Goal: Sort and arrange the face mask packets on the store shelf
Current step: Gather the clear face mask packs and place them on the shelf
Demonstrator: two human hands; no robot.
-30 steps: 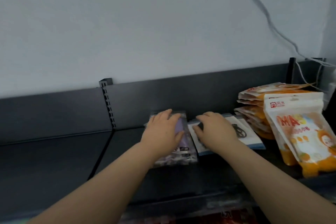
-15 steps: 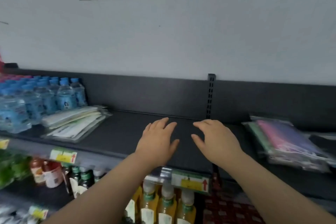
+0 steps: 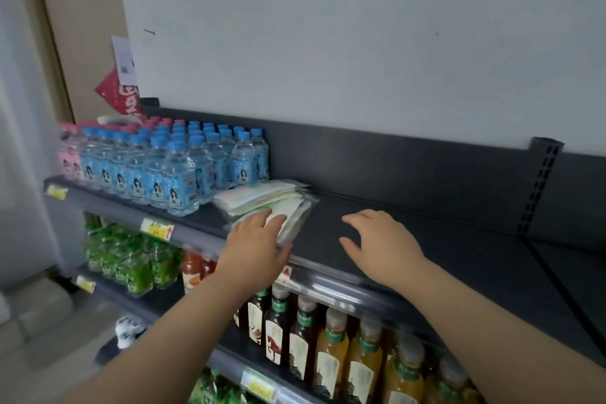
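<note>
A loose stack of clear packets holding white and pale green face masks point(image 3: 269, 198) lies on the dark top shelf point(image 3: 459, 259), just right of the water bottles. My left hand point(image 3: 259, 244) lies flat on the near end of this stack, fingers spread over the top packet and thumb at its front edge. My right hand point(image 3: 382, 244) hovers over bare shelf to the right of the stack, fingers apart and holding nothing. The coloured and orange packets seen earlier are out of view.
Several small water bottles with blue caps point(image 3: 170, 167) and pink caps point(image 3: 70, 157) crowd the shelf's left end. Below are green bottles point(image 3: 131, 266) and juice and tea bottles point(image 3: 331, 351). A slotted upright post point(image 3: 541, 184) splits the back panel at right.
My view and both hands have swung left along the shelf, away from the purple and orange packets. My left hand has come down on the white and green stack; my right stays empty.
</note>
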